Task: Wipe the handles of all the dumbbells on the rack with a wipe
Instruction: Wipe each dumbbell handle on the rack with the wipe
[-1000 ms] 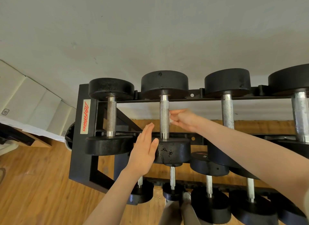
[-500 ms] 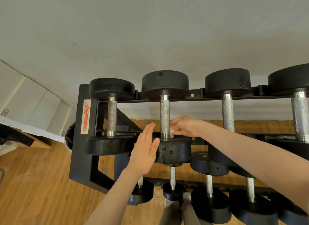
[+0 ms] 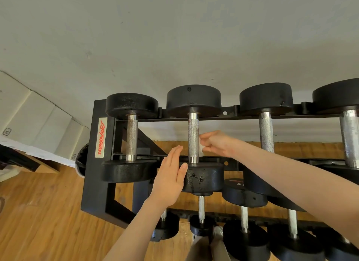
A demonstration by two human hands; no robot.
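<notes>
A black rack (image 3: 91, 163) carries several black dumbbells with knurled steel handles. My right hand (image 3: 215, 143) pinches a small white wipe (image 3: 201, 151) against the right side of the second dumbbell's handle (image 3: 193, 138), about halfway down. My left hand (image 3: 171, 175) is flat with straight fingers, pressing on the left side of that dumbbell's near head (image 3: 204, 178). The leftmost dumbbell's handle (image 3: 131, 139) and the third handle (image 3: 267, 132) stand free.
A lower tier holds several smaller dumbbells (image 3: 244, 239). A grey wall (image 3: 174, 37) is behind the rack, a wooden floor (image 3: 38, 212) below. White boxes (image 3: 35, 117) lie at the left. My feet show under the rack.
My right hand with the wipe slid down the second handle toward the near head, then came back up to mid-handle. My left hand stayed put.
</notes>
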